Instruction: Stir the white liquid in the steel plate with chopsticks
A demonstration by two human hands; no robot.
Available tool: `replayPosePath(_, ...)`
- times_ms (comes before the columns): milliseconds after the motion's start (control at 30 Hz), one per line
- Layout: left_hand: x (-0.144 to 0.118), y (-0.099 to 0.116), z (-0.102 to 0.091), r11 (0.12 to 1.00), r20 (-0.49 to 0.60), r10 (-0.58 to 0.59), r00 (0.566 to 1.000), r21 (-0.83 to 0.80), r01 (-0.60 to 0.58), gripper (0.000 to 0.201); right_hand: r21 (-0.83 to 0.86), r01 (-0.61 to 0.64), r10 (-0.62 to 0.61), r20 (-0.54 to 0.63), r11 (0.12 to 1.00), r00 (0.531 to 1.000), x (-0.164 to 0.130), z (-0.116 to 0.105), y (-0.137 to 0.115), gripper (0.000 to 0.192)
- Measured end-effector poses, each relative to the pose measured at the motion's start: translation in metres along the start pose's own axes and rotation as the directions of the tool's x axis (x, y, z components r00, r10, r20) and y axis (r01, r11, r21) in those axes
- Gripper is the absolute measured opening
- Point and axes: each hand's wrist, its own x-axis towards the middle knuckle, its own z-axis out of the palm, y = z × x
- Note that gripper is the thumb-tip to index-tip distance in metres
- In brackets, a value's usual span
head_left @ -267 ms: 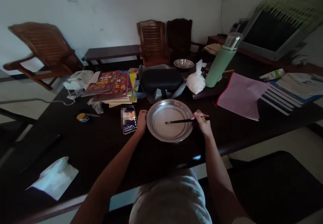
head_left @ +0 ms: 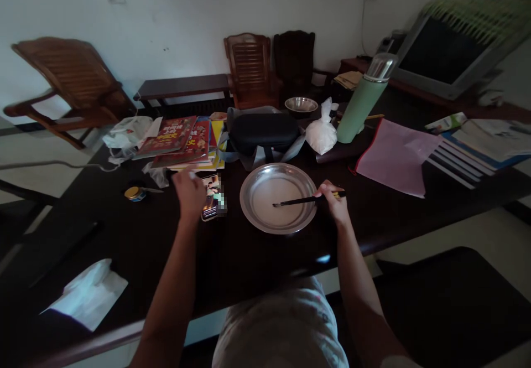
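A round metal plate (head_left: 258, 217) lies on the dark table (head_left: 166, 246) in front of me. My right hand (head_left: 334, 201) holds a pair of dark chopsticks (head_left: 296, 201) whose tips rest in the plate's middle. My left hand (head_left: 189, 192) hovers left of the plate, over the left edge of a lit phone (head_left: 214, 196) lying on the table; its fingers are loosely curled and hold nothing that I can see.
Behind the plate sit a black case (head_left: 263, 130), a stack of books (head_left: 182, 138), a white plastic bag (head_left: 321, 133), a green thermos (head_left: 363, 99) and a small metal bowl (head_left: 301, 104). Pink paper (head_left: 394, 155) and more books (head_left: 477, 144) lie right. A small tin (head_left: 133, 193) and tissue (head_left: 89, 293) lie left.
My left hand has left the plate's left rim and moved up and to the left, over the phone. The right hand and chopsticks have barely moved.
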Motion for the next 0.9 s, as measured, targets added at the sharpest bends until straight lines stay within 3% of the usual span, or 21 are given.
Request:
replayPosePath(100,0.013,-0.011,-0.028,0.957,-0.101,-0.061,0.993,0.278,0.086,0.057,-0.025,0.023,-0.022,0.051,0.999,0.998,0.002,0.001,0.0,0.06)
replayPosePath(167,0.009,-0.009,-0.026,0.944,-0.111,-0.085,0.99,0.31,0.115,0.06,-0.045,0.031,-0.031,0.008,0.999,0.999,0.002,0.001,0.0,0.06)
replayPosePath(200,0.003,-0.006,-0.017,0.962,-0.095,-0.069,0.993,0.257,0.091,0.056,-0.042,0.026,-0.027,-0.021,0.999,0.999,0.002,0.0,0.001,0.061)
replayPosePath(267,-0.013,0.003,0.008,1.0,0.007,-0.03,1.0,-0.006,0.03,0.044,-0.027,0.011,-0.012,-0.04,1.0,0.999,0.002,-0.002,0.001,0.062)
replayPosePath(300,-0.024,0.007,0.024,0.982,0.08,-0.07,0.994,-0.171,0.083,0.043,-0.021,0.004,-0.005,-0.026,1.0,1.0,0.001,-0.002,0.001,0.063)
replayPosePath(333,-0.034,0.011,0.039,0.926,0.161,-0.159,0.974,-0.318,0.204,0.045,-0.021,0.001,-0.001,0.0,1.0,1.0,0.001,-0.003,0.001,0.062)
replayPosePath(400,-0.055,0.018,0.064,0.739,0.328,-0.345,0.88,-0.483,0.47,0.049,-0.035,0.008,-0.006,0.036,0.999,0.999,0.001,-0.003,0.001,0.06)
replayPosePath(433,-0.064,0.02,0.073,0.658,0.372,-0.407,0.834,-0.514,0.551,0.049,-0.043,0.014,-0.013,0.029,0.999,0.999,0.001,-0.004,0.001,0.06)
replayPosePath(500,-0.078,0.023,0.084,0.566,0.427,-0.454,0.782,-0.54,0.623,0.047,-0.045,0.022,-0.024,-0.028,0.999,0.999,0.001,-0.004,0.001,0.06)
replayPosePath(600,-0.087,0.025,0.086,0.505,0.52,-0.416,0.746,-0.55,0.665,0.045,-0.016,0.001,-0.002,-0.052,1.0,0.999,0.001,-0.004,0.001,0.062)
replayPosePath(733,-0.086,0.026,0.082,0.485,0.579,-0.304,0.756,-0.589,0.647,0.049,-0.047,0.01,-0.008,0.046,0.999,0.999,0.0,-0.004,-0.001,0.061)
replayPosePath(900,-0.086,0.024,0.08,0.462,0.639,-0.248,0.728,-0.583,0.668,0.065,-0.013,-0.018,0.017,-0.056,1.0,0.998,0.0,-0.004,-0.003,0.064)
